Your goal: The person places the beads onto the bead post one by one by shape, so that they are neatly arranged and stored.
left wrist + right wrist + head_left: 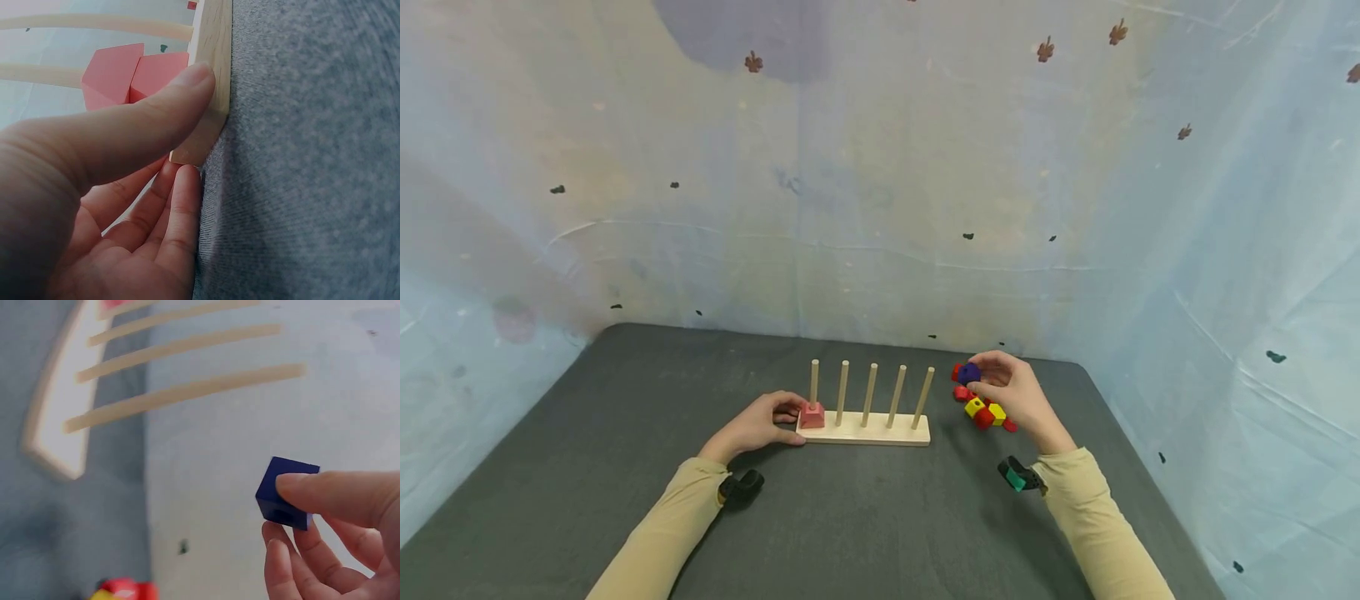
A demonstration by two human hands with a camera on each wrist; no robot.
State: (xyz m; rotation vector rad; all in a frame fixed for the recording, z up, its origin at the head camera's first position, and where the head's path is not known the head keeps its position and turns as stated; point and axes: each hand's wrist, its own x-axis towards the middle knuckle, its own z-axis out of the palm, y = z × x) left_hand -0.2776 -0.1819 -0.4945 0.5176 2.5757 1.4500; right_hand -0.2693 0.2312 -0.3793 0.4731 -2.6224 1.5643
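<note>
A wooden peg board with several upright pegs lies on the dark table. Pink-red blocks are threaded on its leftmost peg; two show in the left wrist view. My left hand grips the board's left end, thumb along the front edge and fingers at the end face. Off the board's right end, my right hand pinches a dark blue cube between thumb and fingertips. A hole shows in one face of the cube. It is held up, apart from the pegs.
Close below my right hand lies a cluster of red blocks and yellow blocks. The dark grey table reaches back to a pale patterned curtain, which also hangs along both sides.
</note>
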